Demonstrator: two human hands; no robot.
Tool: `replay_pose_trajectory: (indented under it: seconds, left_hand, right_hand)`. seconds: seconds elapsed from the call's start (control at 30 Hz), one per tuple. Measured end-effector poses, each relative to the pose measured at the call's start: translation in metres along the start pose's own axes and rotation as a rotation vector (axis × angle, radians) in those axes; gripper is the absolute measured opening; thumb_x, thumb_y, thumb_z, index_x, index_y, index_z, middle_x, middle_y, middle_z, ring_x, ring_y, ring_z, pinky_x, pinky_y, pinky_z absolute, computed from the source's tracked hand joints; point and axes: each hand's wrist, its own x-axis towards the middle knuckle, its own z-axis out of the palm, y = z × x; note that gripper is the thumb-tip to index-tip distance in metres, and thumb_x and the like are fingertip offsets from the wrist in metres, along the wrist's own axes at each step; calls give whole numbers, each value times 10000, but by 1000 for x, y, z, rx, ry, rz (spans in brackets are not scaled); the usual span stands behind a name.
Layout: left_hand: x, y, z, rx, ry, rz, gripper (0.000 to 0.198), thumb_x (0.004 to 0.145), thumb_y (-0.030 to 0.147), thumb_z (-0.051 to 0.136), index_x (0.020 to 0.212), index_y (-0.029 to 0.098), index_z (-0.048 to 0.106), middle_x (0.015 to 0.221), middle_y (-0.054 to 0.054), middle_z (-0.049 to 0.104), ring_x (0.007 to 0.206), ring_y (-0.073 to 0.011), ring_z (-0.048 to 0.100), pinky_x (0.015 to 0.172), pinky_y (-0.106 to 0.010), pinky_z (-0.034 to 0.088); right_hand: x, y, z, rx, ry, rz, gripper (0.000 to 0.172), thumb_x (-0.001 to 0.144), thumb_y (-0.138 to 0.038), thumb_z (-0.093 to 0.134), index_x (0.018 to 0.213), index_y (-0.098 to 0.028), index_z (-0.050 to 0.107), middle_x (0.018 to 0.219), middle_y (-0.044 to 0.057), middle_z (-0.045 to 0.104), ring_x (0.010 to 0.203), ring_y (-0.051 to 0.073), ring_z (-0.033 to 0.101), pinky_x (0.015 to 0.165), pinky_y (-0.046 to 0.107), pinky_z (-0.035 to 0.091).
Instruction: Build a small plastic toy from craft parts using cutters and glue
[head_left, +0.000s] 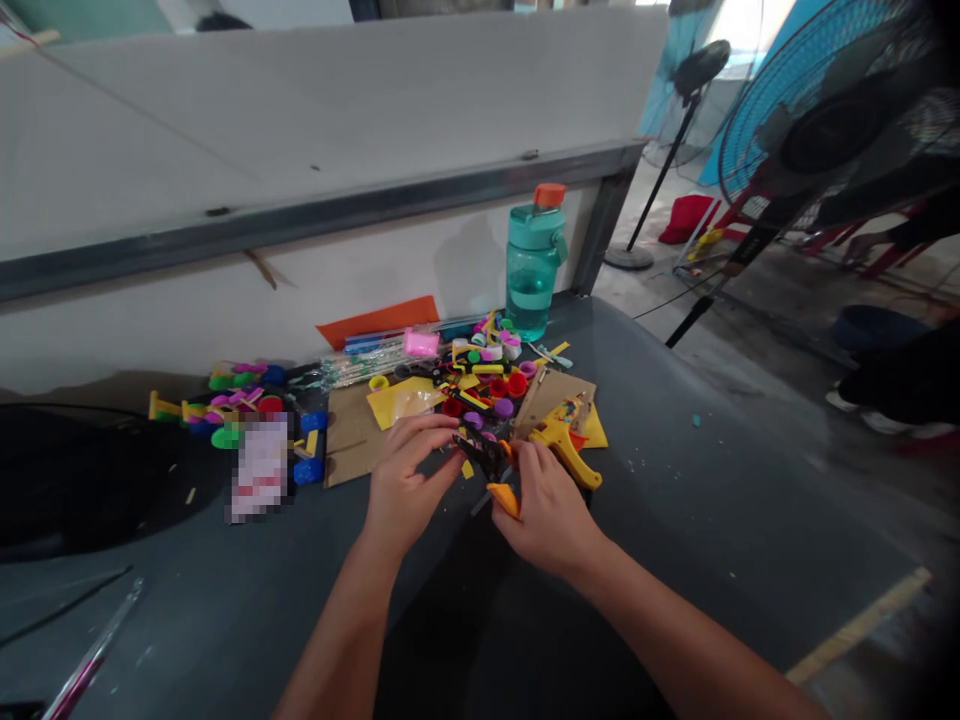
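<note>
Nearest: bare forearms [349, 620] extending over the grey tabletop [690, 540]. Right hand [551, 510] closed around the orange handles of a dark-headed cutting tool [491, 462], which sits in the near middle of the scene, its head directed left. Left hand [409, 475]: thumb and fingers narrowed at the tool's tip; cannot tell whether a small piece is pinched there. Yellow glue gun [571, 455] just beyond the right hand, on its right side. Far of both hands: a cluster of coloured caps [503, 407], with a cardboard piece [349, 440] to the left and a pink packet [421, 343] farther back. Left: wheeled assemblies with blue caps [307, 471], beside a pale blurred item [260, 465]. Far right of cluster: teal bottle [531, 275], upright, orange lid.
</note>
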Motion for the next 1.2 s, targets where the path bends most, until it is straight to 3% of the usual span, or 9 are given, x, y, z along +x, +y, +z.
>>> replay_pose_trajectory:
  seconds: [0.4,1.2]
  left_hand:
    - [-2,-6,-1,-4,-38,30,120,735,133,611,833,200,631,995,-61,596,977,-189,548,872,-365,440]
    - [-3,-8,0,-10,-72,-4,86,750,177,596,813,201,649,972,-74,608,957,-201,566,853,-370,452]
  right_hand:
    - [1,-1,-4,0,-16,-3,350,699,-274,520,1014,-148,435,938,103,516,889,240,477,800,397,432]
    - [2,1,-5,0,-2,-21,409,682,-257,531,1064,-160,420,960,98,524,919,257,483,814,408,417]
